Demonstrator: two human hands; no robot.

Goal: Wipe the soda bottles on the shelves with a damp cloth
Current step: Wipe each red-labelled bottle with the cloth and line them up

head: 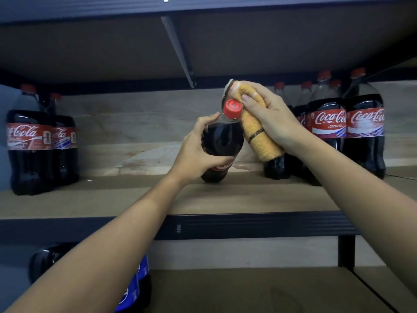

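Item: 1 cola bottle (222, 141), tilted toward me, base on the middle shelf (248, 197). My left hand (198, 150) grips its shoulder; my right hand (270, 118), fingers (248, 100) clenched round the orange cloth (259, 136), presses it beside the red cap (232, 108). Advice: hold the tilt steady, circle cap and neck, then wipe downward.

Held bottle (222, 143) – label mostly hidden under left hand (198, 150). Blue-label bottle (135, 288) below – partly behind forearm, cut by bottom edge. Left bottles' (29, 143) label print blurred.
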